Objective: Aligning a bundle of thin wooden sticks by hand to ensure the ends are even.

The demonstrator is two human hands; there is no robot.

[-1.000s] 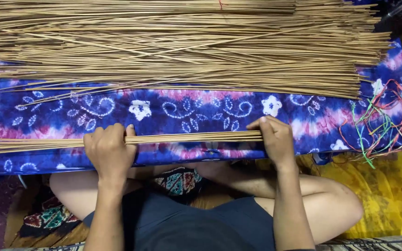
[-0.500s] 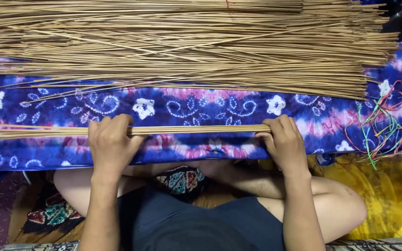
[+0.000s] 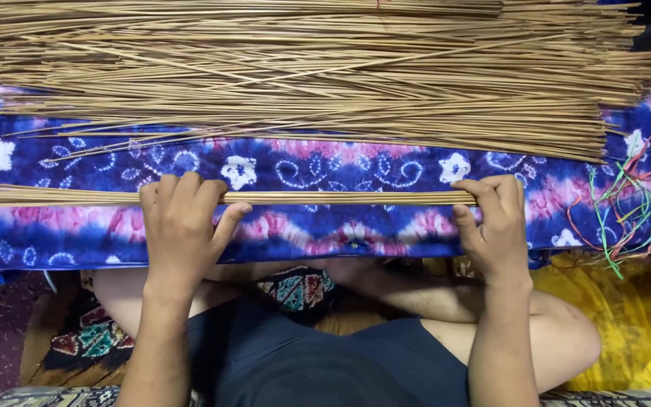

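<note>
- Small bundle of thin, straight tan sticks [image 3: 340,197]: lying crosswise on the cloth, near its front edge, well apart from the large heap behind; long tail running out past the left hand to the frame's left edge.
- Left hand [image 3: 182,226]: palm down over the bundle, fingers together and curled over the far side, thumb pressed against the near side; clamped on the sticks.
- Right hand [image 3: 495,222]: at the bundle's right end, fingers together and bent over the top, thumb under the near side; pinched on the stick tips, apparently keeping the ends level.
- Handling, judged: very light, stiff along the length yet slender and probably easy to snap; smooth and loose, so liable to roll or slide out singly. Best held as a whole bundle, gripped at two spread points as here, not by one end.
- Large heap of like tan sticks [image 3: 303,68]: spread across the far half of the cloth, some strays crossed.
- Blue, pink and white tie-dyed patterned cloth [image 3: 340,162]: under everything.
- Tangle of red and green thin strings [image 3: 631,203]: on the cloth's right edge.
- Yellow fabric [image 3: 627,324]: below the strings, beside the right knee.
</note>
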